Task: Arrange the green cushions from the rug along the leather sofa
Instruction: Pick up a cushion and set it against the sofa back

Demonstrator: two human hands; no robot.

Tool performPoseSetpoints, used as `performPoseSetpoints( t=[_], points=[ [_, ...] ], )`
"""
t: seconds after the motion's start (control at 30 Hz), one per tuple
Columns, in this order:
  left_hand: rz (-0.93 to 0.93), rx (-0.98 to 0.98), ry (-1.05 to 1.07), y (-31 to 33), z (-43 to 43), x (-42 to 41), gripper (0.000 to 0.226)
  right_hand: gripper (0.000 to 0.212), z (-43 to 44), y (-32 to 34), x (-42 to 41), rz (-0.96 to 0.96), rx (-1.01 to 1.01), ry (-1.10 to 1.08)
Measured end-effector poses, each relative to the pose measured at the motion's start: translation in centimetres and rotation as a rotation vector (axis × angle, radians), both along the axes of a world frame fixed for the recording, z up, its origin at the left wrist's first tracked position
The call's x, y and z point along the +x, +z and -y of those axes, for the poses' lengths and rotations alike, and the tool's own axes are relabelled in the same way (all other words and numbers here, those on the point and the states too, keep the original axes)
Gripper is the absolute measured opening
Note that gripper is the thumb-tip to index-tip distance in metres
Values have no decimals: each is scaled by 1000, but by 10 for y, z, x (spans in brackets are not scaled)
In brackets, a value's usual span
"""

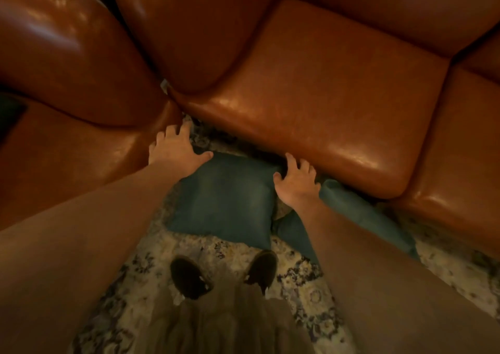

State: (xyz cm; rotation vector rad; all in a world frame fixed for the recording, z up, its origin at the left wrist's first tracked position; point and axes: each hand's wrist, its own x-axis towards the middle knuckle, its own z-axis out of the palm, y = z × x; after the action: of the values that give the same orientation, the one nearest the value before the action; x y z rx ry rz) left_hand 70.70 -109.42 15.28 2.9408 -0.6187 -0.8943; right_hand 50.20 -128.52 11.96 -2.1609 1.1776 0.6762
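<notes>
While the green cushion (224,196) lies on the rug (140,280) at centre frame, the left hand (176,148) hovers released by one corner, the right hand (296,183) grasping another. A one-sided lift could drop it.

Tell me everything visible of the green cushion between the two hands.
The green cushion is square, plump, with velvety-looking fabric, paler in patches. It lies flat on the patterned rug before the leather sofa. The left hand, fingers spread, touches its far left corner with the thumb; the right hand curls its fingers on the far right corner. A second cushion lies at its right side; contact is unclear.
</notes>
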Motion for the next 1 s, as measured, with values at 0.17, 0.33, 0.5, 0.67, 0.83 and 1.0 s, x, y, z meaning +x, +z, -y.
performPoseSetpoints(
  t=[0.17, 0.33, 0.5, 0.67, 0.83, 1.0],
  points=[
    [-27, 59, -54, -74, -4, -17, 104, 69, -4, -79, -9, -25, 22, 9],
    [-95, 112, -26, -165, -25, -24, 108, 67, -15, -167, -18, -54, 34, 35],
    [-133, 77, 28, -242, -47, -30, 108, 72, -23, -246, -22, -44, 55, -20],
    [-198, 68, 121, -310, -68, -31, 112, 82, -26, -312, -23, 34, 145, -243],
    [-279, -54, 307, -362, -74, -21, 118, 85, -20, -356, -11, 140, 238, -504],
    [-298, -302, 690, -390, -73, -8, 133, 110, -16, -383, -4, 264, 378, -820]
  ],
)
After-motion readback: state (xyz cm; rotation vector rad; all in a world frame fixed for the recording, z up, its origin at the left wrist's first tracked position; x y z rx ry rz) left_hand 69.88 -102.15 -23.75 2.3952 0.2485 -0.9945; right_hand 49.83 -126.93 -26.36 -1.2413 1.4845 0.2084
